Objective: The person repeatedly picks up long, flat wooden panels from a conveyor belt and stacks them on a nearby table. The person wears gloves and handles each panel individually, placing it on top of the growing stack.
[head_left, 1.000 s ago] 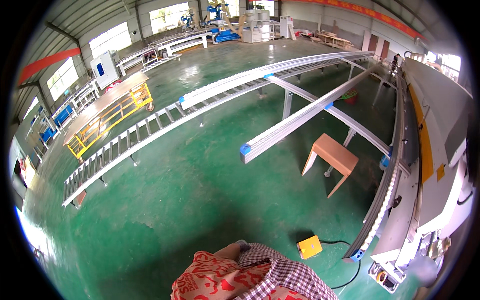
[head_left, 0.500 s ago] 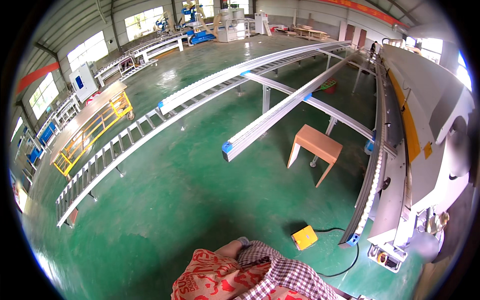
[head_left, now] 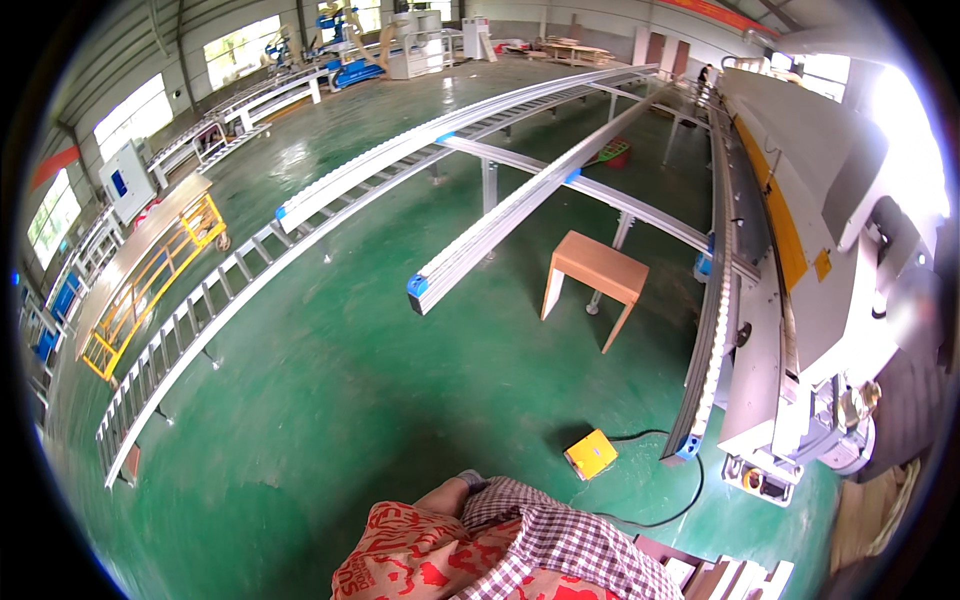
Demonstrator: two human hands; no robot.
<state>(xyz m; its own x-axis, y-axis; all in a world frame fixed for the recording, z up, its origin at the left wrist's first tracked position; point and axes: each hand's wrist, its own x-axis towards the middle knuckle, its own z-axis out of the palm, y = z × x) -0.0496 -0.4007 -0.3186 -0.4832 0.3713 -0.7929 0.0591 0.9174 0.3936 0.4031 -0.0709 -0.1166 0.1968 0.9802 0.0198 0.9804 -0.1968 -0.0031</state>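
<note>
Neither of my hands shows in the head view. At the lower edge are my tan apron with red print [head_left: 410, 550] and a purple-and-white checked garment [head_left: 570, 535] beside it. A patch of bare skin with a grey-covered end [head_left: 470, 480] sticks out past the cloth; which limb it is I cannot make out. Ahead on the green floor lies a yellow box [head_left: 591, 455] with a black cable [head_left: 690, 500]. Beyond it stands a brown stool [head_left: 600, 268]. Brown and white strips [head_left: 730, 578] lie in the lower right corner.
A long white machine [head_left: 850, 290] runs along the right, with a roller rail [head_left: 708, 370] beside it. A metal beam [head_left: 500, 235] with a blue end cap juts toward me. To the left are a ladder-like roller track [head_left: 190, 340] and a yellow-framed cart [head_left: 150, 285].
The view has swung right and slightly down, so the floor things sit further left and higher. The strips at lower right have come into view.
</note>
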